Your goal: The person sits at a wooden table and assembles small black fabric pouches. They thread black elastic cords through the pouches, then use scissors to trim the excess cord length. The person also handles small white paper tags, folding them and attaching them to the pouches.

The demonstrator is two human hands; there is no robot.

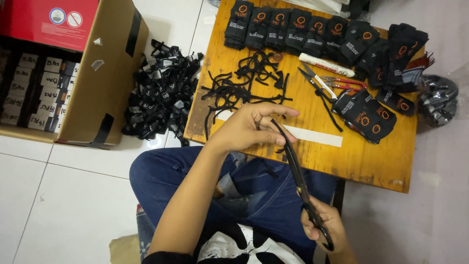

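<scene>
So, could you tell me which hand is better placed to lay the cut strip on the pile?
Left, probably: the left hand pinches the black strip beside the pile, while the right hand grips the scissors.

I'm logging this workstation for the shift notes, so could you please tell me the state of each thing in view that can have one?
Left hand: pinching a black strip.
Right hand: gripping black scissors, blades on the strip.
Small snips: lying unused on the wooden table.
White marker: capped, lying flat.
Cardboard box: open, filled with small boxes.
Folded black socks: lined up in a row.
</scene>
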